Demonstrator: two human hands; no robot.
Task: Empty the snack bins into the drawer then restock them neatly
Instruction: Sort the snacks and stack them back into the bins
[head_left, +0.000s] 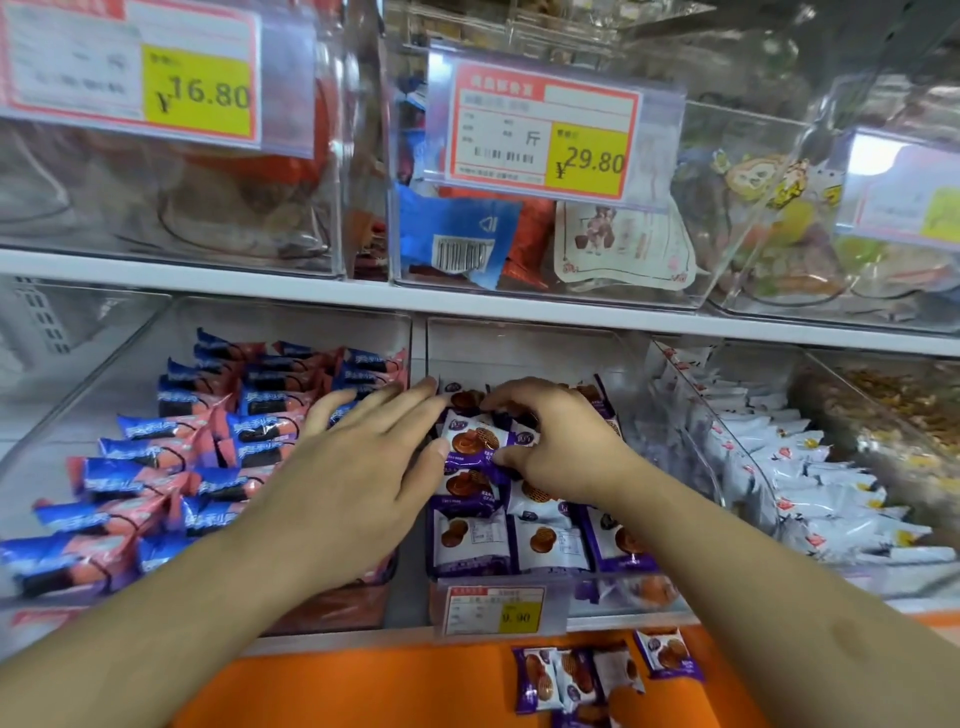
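Beside the bin of blue-and-pink packets (208, 447), our left hand (358, 467) lay flat with fingers spread, while our right hand (561, 441) pinched a purple cookie packet (470, 441) in the middle bin (524, 343), with more purple packets (602, 675) on the orange drawer (363, 686).

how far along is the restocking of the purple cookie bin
Mostly done: the middle bin already holds tidy rows of purple cookie packets. In hand: the right hand pinches a packet at the back rows while the left hand lies open beside it. Left: a few loose packets on the orange surface below.
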